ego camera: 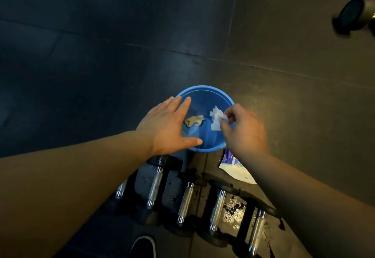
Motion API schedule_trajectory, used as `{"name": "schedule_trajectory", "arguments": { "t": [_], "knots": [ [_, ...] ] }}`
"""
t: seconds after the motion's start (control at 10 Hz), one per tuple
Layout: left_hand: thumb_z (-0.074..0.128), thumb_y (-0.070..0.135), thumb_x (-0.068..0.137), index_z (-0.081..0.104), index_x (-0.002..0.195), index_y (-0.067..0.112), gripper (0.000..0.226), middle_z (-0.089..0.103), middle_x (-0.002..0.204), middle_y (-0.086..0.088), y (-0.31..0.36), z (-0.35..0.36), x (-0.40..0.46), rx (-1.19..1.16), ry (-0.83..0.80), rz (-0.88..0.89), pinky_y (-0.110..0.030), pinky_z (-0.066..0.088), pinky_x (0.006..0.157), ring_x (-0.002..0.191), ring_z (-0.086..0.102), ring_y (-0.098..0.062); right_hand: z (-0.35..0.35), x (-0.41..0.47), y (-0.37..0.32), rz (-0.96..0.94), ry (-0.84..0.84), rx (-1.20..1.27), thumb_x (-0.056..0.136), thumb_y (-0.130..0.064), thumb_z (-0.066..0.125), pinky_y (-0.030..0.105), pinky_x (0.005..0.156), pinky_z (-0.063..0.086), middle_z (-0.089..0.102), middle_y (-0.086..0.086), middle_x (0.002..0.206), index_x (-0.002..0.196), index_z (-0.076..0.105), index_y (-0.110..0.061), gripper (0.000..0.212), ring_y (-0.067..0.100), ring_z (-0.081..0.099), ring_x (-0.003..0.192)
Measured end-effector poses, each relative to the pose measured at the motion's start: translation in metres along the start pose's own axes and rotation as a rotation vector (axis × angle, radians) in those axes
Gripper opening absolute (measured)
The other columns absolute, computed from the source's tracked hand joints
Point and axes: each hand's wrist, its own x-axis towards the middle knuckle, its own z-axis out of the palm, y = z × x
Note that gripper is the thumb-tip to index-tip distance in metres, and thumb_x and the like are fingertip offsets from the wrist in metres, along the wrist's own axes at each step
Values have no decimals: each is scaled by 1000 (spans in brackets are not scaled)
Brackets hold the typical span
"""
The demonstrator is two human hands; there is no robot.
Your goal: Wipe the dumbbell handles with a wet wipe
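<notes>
Several black dumbbells with chrome handles (186, 199) lie in a row on the dark floor at the bottom of the view. My right hand (243, 130) pinches a crumpled white wet wipe (216, 117) over a blue bucket (205, 92). My left hand (170, 123) is spread flat with straight fingers above the bucket's left rim, holding nothing. A soiled yellowish wipe (193, 120) lies inside the bucket. A white and blue wipe pack (235, 166) lies on the floor under my right forearm.
Dark rubber floor tiles stretch all around. A wet patch (233, 209) glistens among the right-hand dumbbells. A black round foot of some equipment (349, 13) stands at the upper right. My dark shoe (145, 246) shows at the bottom edge.
</notes>
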Motion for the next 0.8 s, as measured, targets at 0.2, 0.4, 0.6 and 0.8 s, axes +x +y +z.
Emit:
{"name": "schedule_trajectory", "arguments": {
  "t": [0.2,0.4,0.6,0.8],
  "knots": [
    [54,81,79,-8,161,23,118,-1,171,-4,-11,5,4,-41,-32,-26,-43,11,127,157,-2,-20,18,10,4,18,-63,-81,91,-29,61,45,78,52,65,-2,94,98,60,-24,9,24,58,93],
    [57,81,78,-8,161,26,119,-2,171,-4,-23,5,5,-71,-55,-48,-45,12,127,157,-3,-20,29,21,0,39,-160,-147,93,-38,61,46,89,53,67,1,115,125,57,-24,35,25,59,108],
    [53,82,79,-10,161,26,118,-4,171,-5,-22,1,7,-56,-75,-43,-45,10,127,157,-4,-21,25,22,1,-44,-287,-232,98,-58,42,42,114,30,43,9,154,152,36,-24,64,28,36,142],
    [46,78,86,-11,160,25,108,-7,170,-6,-8,-17,2,-38,-104,-38,-44,8,127,156,-7,-21,6,15,-9,-130,-365,-302,98,-66,23,48,124,10,12,7,167,158,15,-32,69,24,5,154]
  ]
}}
